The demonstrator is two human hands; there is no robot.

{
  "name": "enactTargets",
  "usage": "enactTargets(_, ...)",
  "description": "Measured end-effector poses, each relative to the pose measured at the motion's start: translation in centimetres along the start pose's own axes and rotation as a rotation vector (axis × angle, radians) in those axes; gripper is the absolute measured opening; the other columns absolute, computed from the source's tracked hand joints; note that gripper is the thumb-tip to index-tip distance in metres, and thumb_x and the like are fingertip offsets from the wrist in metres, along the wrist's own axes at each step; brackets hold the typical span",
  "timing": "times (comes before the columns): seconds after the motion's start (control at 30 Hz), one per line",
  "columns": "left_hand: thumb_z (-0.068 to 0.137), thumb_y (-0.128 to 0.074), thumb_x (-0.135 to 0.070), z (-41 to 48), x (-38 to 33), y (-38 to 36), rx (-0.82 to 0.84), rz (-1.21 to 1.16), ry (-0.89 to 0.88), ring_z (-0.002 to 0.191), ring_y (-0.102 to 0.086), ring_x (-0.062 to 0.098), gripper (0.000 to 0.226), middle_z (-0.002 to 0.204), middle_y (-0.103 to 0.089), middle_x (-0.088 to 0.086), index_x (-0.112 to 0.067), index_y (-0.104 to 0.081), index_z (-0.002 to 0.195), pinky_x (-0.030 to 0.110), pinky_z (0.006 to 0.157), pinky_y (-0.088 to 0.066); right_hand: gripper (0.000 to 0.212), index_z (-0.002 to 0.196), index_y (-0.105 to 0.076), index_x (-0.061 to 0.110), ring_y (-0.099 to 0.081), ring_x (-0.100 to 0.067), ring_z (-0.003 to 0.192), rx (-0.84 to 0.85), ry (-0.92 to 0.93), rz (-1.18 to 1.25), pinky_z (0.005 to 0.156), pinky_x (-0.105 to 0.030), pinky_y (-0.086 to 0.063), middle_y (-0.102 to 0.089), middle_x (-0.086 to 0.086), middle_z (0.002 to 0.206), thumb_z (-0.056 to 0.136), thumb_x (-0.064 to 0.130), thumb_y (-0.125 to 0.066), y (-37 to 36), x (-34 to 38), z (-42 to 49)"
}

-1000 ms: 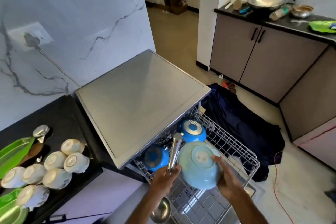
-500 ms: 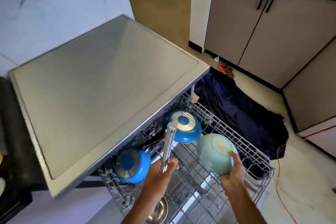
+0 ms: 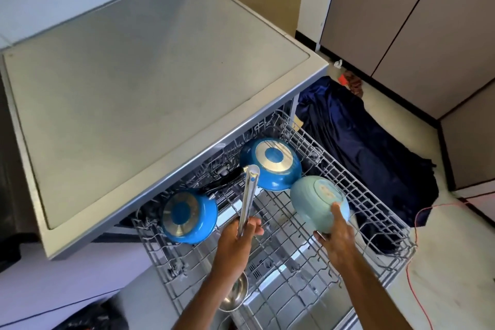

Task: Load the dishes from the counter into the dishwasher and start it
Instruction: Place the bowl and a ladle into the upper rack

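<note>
Kitchen floor, dishwasher rack out. Right hand grips the upturned bowl at the rack's right side, just beside the pan at its back. Left hand grips the ladle over the rack's middle. Best to seat the bowl tilted between tines, clear of the pan.

I can't read any text from here. Faint mark on the pale bowl base is too blurred; small marks on the ladle handle likewise.
</note>
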State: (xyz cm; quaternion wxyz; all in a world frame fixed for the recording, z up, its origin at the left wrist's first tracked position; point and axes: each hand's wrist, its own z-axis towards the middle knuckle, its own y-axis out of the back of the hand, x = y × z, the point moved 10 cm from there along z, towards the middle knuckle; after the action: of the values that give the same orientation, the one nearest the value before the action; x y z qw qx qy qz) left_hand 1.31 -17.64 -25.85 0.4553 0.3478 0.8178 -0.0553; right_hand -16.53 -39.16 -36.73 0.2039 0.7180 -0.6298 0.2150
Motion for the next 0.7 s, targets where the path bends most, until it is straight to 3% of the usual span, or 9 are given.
enactTargets(0.07, 0.104, -0.051, -0.031, 0.0, 0.3, -0.2, -0.003, -0.042, 0.002, 0.049, -0.051, -0.008, 0.024, 0.097, -0.073, 0.005, -0.015, -0.068, 0.108, 0.009, 0.047, -0.036, 0.067, 0.142, -0.039, 0.007, -0.06, -0.04, 0.113, 0.035, 0.0, -0.089, 0.078, -0.044, -0.058, -0.054, -0.021, 0.126, 0.091, 0.037, -0.071, 0.6, -0.7, 0.2)
enactTargets(0.17, 0.107, -0.045, -0.028, -0.2, 0.9, -0.5, -0.002, -0.046, 0.011, 0.051, -0.051, -0.009, 0.026, 0.091, -0.068, 0.0, -0.014, -0.066, 0.111, 0.009, 0.046, -0.038, 0.059, 0.141, -0.048, 0.008, -0.065, -0.034, 0.109, 0.075, 0.057, -0.172, 0.067, -0.033, -0.057, -0.062, -0.019, 0.124, 0.092, 0.029, -0.071, 1.5, -1.2, -0.3)
enactTargets(0.23, 0.107, -0.042, -0.027, -0.3, 1.0, -0.5, -0.014, -0.038, -0.008, 0.054, -0.049, -0.005, 0.028, 0.087, -0.065, -0.001, -0.012, -0.065, 0.113, 0.012, 0.047, -0.039, 0.051, 0.139, -0.053, 0.008, -0.065, -0.029, 0.108, 0.078, 0.125, -0.255, 0.069, -0.031, -0.055, -0.065, -0.017, 0.122, 0.095, 0.028, -0.067, 1.9, -0.9, -1.8)
enactTargets(0.33, 0.107, -0.04, -0.019, -0.8, 0.4, -0.4, -0.036, 0.005, -0.08, 0.055, -0.043, 0.007, 0.026, 0.079, -0.06, 0.003, -0.011, -0.065, 0.109, 0.015, 0.046, -0.036, 0.034, 0.113, -0.063, 0.001, -0.063, -0.021, 0.082, 0.038, 0.337, -0.542, 0.064, -0.026, -0.058, -0.067, -0.012, 0.095, 0.096, 0.03, -0.065, 1.7, 1.1, -6.7)
enactTargets(0.4, 0.107, -0.039, -0.012, -1.5, -0.8, -0.6, -0.052, 0.098, -0.149, 0.05, -0.045, 0.007, 0.025, 0.073, -0.058, 0.006, -0.011, -0.064, 0.112, 0.018, 0.042, -0.036, 0.02, 0.096, -0.066, 0.009, -0.063, -0.018, 0.079, 0.191, 0.465, -0.562, 0.06, -0.016, -0.054, -0.068, -0.012, 0.086, 0.098, 0.028, -0.063, -1.0, 1.8, -10.9)
enactTargets(0.47, 0.106, -0.041, -0.01, -2.0, -1.7, -1.0, -0.081, 0.318, -0.246, 0.075, -0.065, 0.012, 0.027, 0.092, -0.067, 0.011, -0.007, -0.06, 0.125, 0.025, 0.062, -0.053, 0.021, 0.093, -0.072, 0.017, -0.071, -0.021, 0.092, 0.444, 0.425, -0.535, 0.076, -0.029, -0.059, -0.075, -0.007, 0.091, 0.095, 0.037, -0.064, -5.0, 0.7, -13.8)
enactTargets(0.53, 0.103, -0.047, -0.008, -2.1, -1.9, -2.0, -0.078, 0.601, -0.321, 0.115, -0.058, 0.013, 0.035, 0.125, -0.061, 0.008, -0.008, -0.052, 0.138, 0.022, 0.097, -0.049, 0.027, 0.096, -0.075, 0.025, -0.073, -0.02, 0.098, 0.606, 0.399, -0.625, 0.086, -0.041, -0.059, -0.077, 0.0, 0.096, 0.093, 0.05, -0.065, -8.3, -0.5, -15.2)
enactTargets(0.6, 0.099, -0.056, -0.008, -2.5, -1.8, -2.6, -0.065, 0.718, -0.364, 0.128, -0.046, 0.013, 0.051, 0.14, -0.049, 0.006, -0.011, -0.04, 0.147, 0.023, 0.107, -0.044, 0.033, 0.094, -0.075, 0.025, -0.075, -0.021, 0.092, 0.592, 0.469, -0.696, 0.084, -0.045, -0.06, -0.077, 0.0, 0.092, 0.091, 0.056, -0.064, -10.4, -0.5, -15.6)
enactTargets(0.7, 0.097, -0.06, -0.006, -3.1, -2.1, -2.5, -0.036, 0.858, -0.394, 0.137, -0.038, 0.021, 0.075, 0.153, -0.032, 0.012, -0.006, -0.016, 0.158, 0.031, 0.11, -0.045, 0.027, 0.093, -0.075, 0.009, -0.077, -0.026, 0.078, 0.482, 0.461, -0.602, 0.076, -0.049, -0.063, -0.077, -0.01, 0.083, 0.097, 0.034, -0.065, -11.0, 0.2, -14.7)
